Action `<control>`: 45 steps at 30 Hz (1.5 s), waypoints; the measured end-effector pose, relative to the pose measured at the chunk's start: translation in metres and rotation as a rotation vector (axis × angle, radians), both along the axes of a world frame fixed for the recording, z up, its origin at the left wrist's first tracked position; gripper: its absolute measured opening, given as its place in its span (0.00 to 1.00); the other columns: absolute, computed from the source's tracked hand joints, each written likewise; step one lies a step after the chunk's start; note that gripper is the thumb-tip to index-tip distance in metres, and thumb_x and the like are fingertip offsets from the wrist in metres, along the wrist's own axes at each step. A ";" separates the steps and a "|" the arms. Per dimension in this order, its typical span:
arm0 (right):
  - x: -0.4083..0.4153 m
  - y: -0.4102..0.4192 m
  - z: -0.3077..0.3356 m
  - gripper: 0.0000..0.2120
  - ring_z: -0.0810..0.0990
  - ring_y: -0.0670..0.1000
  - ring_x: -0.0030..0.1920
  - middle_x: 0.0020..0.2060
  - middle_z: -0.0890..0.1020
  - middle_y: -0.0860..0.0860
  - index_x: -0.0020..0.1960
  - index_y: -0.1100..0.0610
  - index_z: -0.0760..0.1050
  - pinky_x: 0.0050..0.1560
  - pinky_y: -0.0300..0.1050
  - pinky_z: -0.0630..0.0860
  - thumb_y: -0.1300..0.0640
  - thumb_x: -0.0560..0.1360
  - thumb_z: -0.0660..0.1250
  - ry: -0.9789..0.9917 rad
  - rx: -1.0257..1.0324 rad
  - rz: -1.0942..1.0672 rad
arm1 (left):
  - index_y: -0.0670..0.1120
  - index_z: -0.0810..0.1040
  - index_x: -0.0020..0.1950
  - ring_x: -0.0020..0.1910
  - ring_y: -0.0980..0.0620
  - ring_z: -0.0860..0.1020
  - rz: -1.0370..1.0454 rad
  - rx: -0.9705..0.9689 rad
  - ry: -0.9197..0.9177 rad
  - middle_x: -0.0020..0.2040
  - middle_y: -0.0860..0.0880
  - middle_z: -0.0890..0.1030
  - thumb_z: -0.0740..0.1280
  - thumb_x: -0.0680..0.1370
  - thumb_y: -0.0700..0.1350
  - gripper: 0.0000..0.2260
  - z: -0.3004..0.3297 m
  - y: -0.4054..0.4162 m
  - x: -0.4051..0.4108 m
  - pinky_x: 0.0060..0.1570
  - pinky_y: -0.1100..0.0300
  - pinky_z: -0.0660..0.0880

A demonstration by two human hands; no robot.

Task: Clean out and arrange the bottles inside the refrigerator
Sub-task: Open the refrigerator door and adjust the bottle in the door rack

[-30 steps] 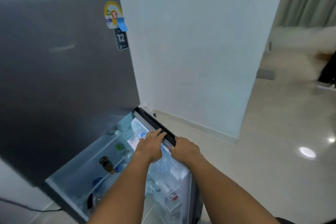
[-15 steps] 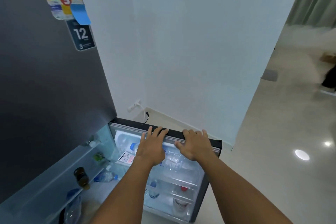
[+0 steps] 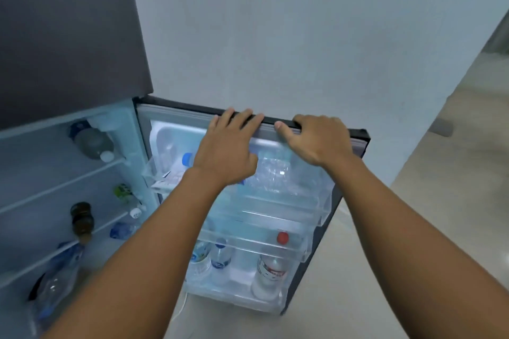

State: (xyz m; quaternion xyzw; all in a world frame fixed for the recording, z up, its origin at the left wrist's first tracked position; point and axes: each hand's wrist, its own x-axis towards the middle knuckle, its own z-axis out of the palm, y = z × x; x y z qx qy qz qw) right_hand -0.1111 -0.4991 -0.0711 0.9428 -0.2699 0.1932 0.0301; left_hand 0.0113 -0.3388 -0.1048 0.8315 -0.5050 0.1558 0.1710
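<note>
The lower refrigerator door [image 3: 355, 146] stands wide open, and both hands rest on its top edge. My left hand [image 3: 230, 146] lies flat with fingers over the rim. My right hand [image 3: 316, 137] curls over the rim further right. The door racks hold clear water bottles: a blue-capped one [image 3: 187, 159] at the top, a red-capped one [image 3: 271, 264] and two blue-labelled ones [image 3: 220, 256] at the bottom. On the inner shelves at left lie a brown bottle [image 3: 81, 221], a large clear bottle [image 3: 92, 140] and a blue-labelled bottle [image 3: 55, 283].
The dark upper fridge door [image 3: 68, 36] fills the top left. A white wall [image 3: 275, 36] rises behind the open door. A pale tiled floor [image 3: 413, 215] stretches to the right. A small green item [image 3: 122, 190] and a flat white packet [image 3: 168, 181] sit near the door hinge.
The lower door has swung from partly open to fully open, both hands staying on its top edge. The view has dropped closer, showing more of the shelves and racks.
</note>
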 end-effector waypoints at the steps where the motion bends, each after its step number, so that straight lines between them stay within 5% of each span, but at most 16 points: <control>1: -0.004 0.004 -0.022 0.29 0.79 0.59 0.44 0.40 0.83 0.54 0.44 0.51 0.75 0.50 0.52 0.68 0.30 0.76 0.48 -0.044 -0.044 0.025 | 0.52 0.58 0.78 0.75 0.41 0.58 -0.004 -0.039 -0.057 0.77 0.50 0.62 0.61 0.70 0.50 0.35 -0.024 0.002 -0.005 0.73 0.42 0.56; 13: -0.021 0.021 -0.042 0.33 0.78 0.59 0.58 0.57 0.82 0.55 0.64 0.54 0.75 0.48 0.50 0.67 0.32 0.78 0.45 -0.047 -0.110 0.062 | 0.52 0.55 0.78 0.78 0.46 0.51 0.084 -0.160 0.018 0.79 0.51 0.56 0.61 0.75 0.43 0.33 -0.050 0.024 -0.042 0.74 0.41 0.53; 18: -0.022 0.029 -0.047 0.31 0.79 0.58 0.50 0.48 0.82 0.54 0.58 0.55 0.76 0.44 0.49 0.67 0.34 0.79 0.46 -0.126 -0.186 0.060 | 0.52 0.55 0.78 0.78 0.45 0.50 0.081 -0.230 0.063 0.79 0.51 0.56 0.61 0.74 0.43 0.33 -0.054 0.026 -0.047 0.74 0.41 0.55; 35: -0.042 0.043 -0.045 0.27 0.78 0.59 0.47 0.47 0.82 0.56 0.55 0.58 0.76 0.44 0.49 0.67 0.39 0.80 0.47 -0.146 -0.205 0.071 | 0.54 0.48 0.80 0.79 0.46 0.48 0.192 -0.036 0.115 0.80 0.53 0.48 0.60 0.76 0.43 0.35 -0.037 0.044 -0.077 0.75 0.43 0.55; 41: -0.042 0.044 -0.042 0.26 0.76 0.61 0.57 0.55 0.80 0.59 0.60 0.60 0.75 0.58 0.53 0.65 0.43 0.81 0.48 -0.098 -0.178 0.018 | 0.51 0.50 0.79 0.78 0.50 0.53 0.272 -0.015 0.073 0.80 0.52 0.52 0.58 0.81 0.51 0.30 -0.056 0.083 -0.067 0.73 0.45 0.58; 45: -0.021 0.084 -0.044 0.25 0.69 0.64 0.65 0.64 0.74 0.62 0.66 0.61 0.70 0.65 0.56 0.63 0.44 0.78 0.57 -0.116 -0.094 0.111 | 0.50 0.55 0.78 0.74 0.47 0.63 0.442 -0.030 0.111 0.78 0.52 0.59 0.57 0.81 0.53 0.27 -0.081 0.134 -0.053 0.67 0.45 0.64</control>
